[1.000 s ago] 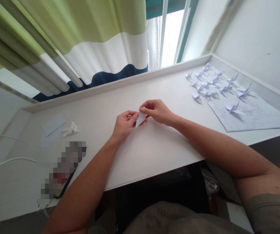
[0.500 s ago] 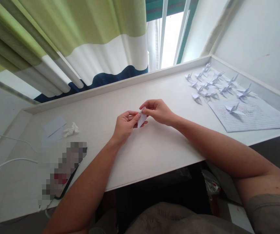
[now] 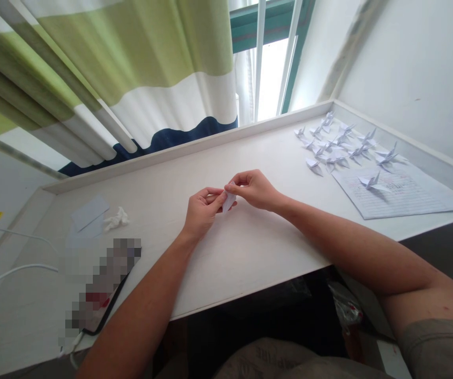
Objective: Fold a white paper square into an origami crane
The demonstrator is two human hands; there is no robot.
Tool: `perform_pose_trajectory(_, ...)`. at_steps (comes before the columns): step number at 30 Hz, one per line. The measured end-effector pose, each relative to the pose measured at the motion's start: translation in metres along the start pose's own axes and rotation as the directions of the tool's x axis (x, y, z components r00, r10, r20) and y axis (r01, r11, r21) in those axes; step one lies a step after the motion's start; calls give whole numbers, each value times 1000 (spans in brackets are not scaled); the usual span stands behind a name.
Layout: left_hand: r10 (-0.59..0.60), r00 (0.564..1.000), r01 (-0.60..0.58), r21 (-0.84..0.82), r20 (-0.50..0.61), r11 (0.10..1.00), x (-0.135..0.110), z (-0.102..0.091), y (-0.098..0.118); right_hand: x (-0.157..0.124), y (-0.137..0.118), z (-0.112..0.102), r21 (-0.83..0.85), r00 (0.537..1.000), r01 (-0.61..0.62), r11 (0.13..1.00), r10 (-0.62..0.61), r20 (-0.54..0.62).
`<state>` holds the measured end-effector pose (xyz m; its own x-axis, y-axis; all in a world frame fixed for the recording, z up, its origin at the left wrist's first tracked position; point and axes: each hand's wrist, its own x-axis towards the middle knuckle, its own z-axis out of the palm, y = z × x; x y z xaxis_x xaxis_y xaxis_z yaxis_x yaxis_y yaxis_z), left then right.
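Note:
A small folded piece of white paper [image 3: 229, 200] is held between both hands, above the middle of the white desk. My left hand [image 3: 204, 209] pinches its left side between thumb and fingers. At the paper's upper end, my right hand [image 3: 255, 189] grips with thumb and forefinger. Fingers cover part of the folds. To the right stand several white paper cranes [image 3: 340, 138], grouped near the desk's back corner. One more paper crane [image 3: 372, 182] rests on a stack of lined, written sheets [image 3: 403, 202].
On the left lie loose white paper pieces [image 3: 89, 212], a crumpled tissue [image 3: 116, 219] and a phone-like device [image 3: 110, 295], blurred out, with a white cable [image 3: 21, 267] nearby. The desk has a raised rim [image 3: 194, 149] along the back, below a curtain [image 3: 139, 63].
The whole view has tilted up slightly, so the desk sits lower in it. Both hands keep their hold on the folded paper, with only a small shift of the right fingers.

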<state>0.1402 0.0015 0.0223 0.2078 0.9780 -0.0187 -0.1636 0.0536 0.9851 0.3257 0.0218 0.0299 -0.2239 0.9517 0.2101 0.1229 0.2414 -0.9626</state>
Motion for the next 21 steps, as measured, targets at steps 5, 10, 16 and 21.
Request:
perform_pose_trajectory(5,-17,1000,17,5,8,1000,1,-3,0,-1,0,-2,87,997,-64,994,59,52)
perform_pose_trajectory(10,-33,999,33,1,8,999,1,-5,0,0,1,-4,121,994,-81,989,72,82)
perform_pose_trajectory(16,-31,1000,31,27,-4,999,0,-3,0,0,2,-6,149,988,-100,984,81,130)
perform_pose_trajectory(21,-63,998,63,31,-1,998,2,-6,0,1,2,-4,149,993,-107,983,100,56)
